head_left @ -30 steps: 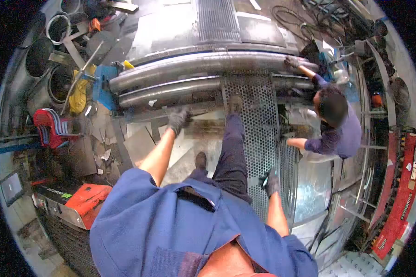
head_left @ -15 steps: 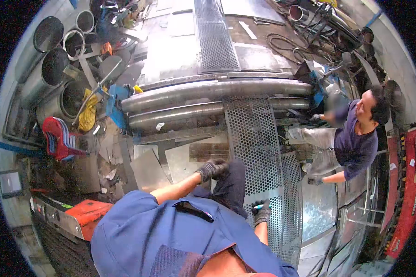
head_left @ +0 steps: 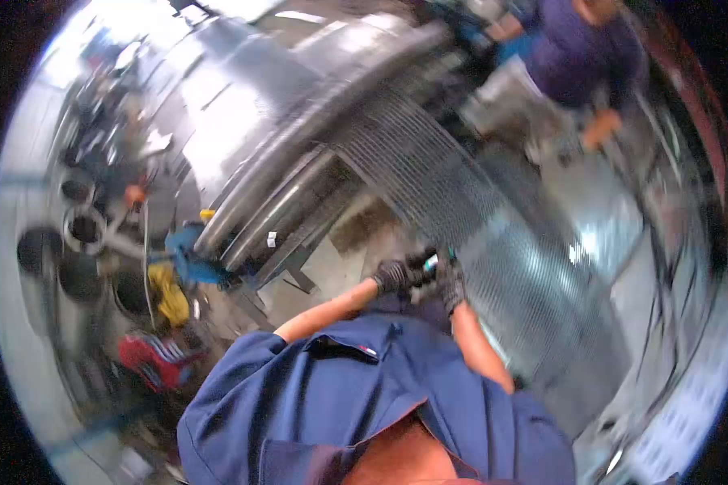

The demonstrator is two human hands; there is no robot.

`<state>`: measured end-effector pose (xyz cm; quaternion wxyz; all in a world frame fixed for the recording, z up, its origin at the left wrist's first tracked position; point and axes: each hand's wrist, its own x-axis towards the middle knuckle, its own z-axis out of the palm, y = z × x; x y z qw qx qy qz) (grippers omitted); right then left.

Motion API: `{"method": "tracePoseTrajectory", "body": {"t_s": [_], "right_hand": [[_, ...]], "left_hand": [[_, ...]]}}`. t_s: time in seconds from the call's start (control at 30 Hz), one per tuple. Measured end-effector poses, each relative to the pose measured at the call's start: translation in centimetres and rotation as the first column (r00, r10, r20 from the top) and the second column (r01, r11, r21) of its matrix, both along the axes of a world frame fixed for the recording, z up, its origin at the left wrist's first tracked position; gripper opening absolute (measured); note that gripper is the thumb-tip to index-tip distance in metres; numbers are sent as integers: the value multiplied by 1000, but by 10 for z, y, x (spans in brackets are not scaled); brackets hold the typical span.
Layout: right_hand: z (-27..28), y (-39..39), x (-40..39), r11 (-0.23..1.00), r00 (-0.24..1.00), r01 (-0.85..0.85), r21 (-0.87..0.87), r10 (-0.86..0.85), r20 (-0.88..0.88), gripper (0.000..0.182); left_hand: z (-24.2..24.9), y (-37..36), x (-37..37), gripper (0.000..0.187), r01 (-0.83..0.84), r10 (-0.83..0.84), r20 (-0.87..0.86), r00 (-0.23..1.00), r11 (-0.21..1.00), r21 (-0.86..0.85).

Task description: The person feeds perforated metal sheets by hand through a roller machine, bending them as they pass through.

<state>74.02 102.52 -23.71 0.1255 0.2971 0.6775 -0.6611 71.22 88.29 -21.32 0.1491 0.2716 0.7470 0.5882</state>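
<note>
Both of my hands wear dark gloves and are close together in front of my body, beside the near edge of a perforated metal sheet (head_left: 481,246). A small white-and-teal marker (head_left: 431,263) shows between them, its outline blurred. My right hand (head_left: 451,293) is closed around it. My left hand (head_left: 392,277) comes in from the left with its fingers curled near the marker; whatever they grip is hidden. The sheet slopes from the long metal rollers (head_left: 275,170) down past my right side.
Another person (head_left: 586,61) in a dark shirt is at the upper right, beyond the sheet. A blue roller stand (head_left: 190,250), a yellow cloth (head_left: 168,295), stacked red chairs (head_left: 158,361) and large pipes (head_left: 77,271) are at the left. Metal sheets lie on the floor.
My right hand has left the perforated sheet with the marker, and my left hand has come off my knee to meet it. My view has swung round and is smeared.
</note>
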Motion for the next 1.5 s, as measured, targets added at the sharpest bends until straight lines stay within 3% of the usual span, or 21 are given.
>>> {"method": "tracePoseTrajectory", "body": {"t_s": [0.1,0.2,0.27,0.33,0.4,0.53,0.6,0.63,0.7,0.73,0.77,0.83,0.9,0.97,1.1,1.2,1.23,1.27,1.33,1.47,1.5], "right_hand": [[-32,39,32,993,995,-74,97,80,-61,43],[-52,74,63,931,960,-279,237,264,94,40],[-71,87,86,952,962,-274,136,271,41,37],[-60,111,101,933,942,-336,128,333,47,36],[-40,133,103,963,954,-187,-193,225,199,36],[-112,174,124,989,970,83,-119,-53,237,26],[-167,202,114,952,942,256,-165,-207,265,29],[-189,212,106,922,918,342,-184,-286,276,29],[-229,228,82,922,902,382,67,-388,189,23],[-238,238,63,934,902,343,101,-357,243,20],[-271,238,49,821,823,567,-70,-560,100,19],[-370,257,33,271,587,706,-655,-741,327,18],[-364,245,-15,768,765,638,-51,-625,158,18],[-389,234,-53,797,809,576,182,-588,16,18],[-490,220,-92,763,760,646,4,-644,88,22],[-591,223,-90,294,492,760,-580,-843,217,23],[-565,209,-101,703,705,709,-49,-710,9,25],[-548,198,-109,756,897,382,531,-442,-17,27],[-547,187,-116,762,891,419,494,-450,-61,29],[-571,180,-123,782,846,522,339,-524,-94,27],[-570,182,-123,804,868,476,357,-495,-41,27]], "left_hand": [[-9,20,4,27,186,-131,711,691,983,1],[-54,48,11,18,577,-525,240,816,751,-321],[-112,49,37,23,636,-526,363,769,682,-361],[-80,78,46,34,678,-214,786,580,662,-319],[-81,92,54,34,628,-80,832,550,696,-349],[-163,76,64,36,228,275,906,322,906,-356],[-231,34,69,39,41,436,788,435,864,-501],[-255,11,70,41,52,443,605,662,778,-626],[-277,-5,69,44,35,646,717,261,736,-676],[-288,-19,77,44,44,647,723,244,737,-675],[-302,-36,87,45,74,557,756,345,786,-613],[-349,-83,119,46,112,458,780,426,829,-548],[-395,-122,160,41,-135,336,927,167,939,-316],[-389,-105,155,37,-111,437,899,31,895,-432],[-371,-99,139,37,119,642,766,31,759,-641],[-326,-40,71,38,288,674,728,126,677,-677],[-316,-28,54,38,317,681,717,148,654,-686],[-310,-22,43,39,350,688,706,169,628,-695],[-338,-67,88,40,382,700,626,343,505,-774],[-331,-53,62,42,430,730,677,90,585,-688],[-329,-51,63,42,385,701,696,160,604,-697]]}}
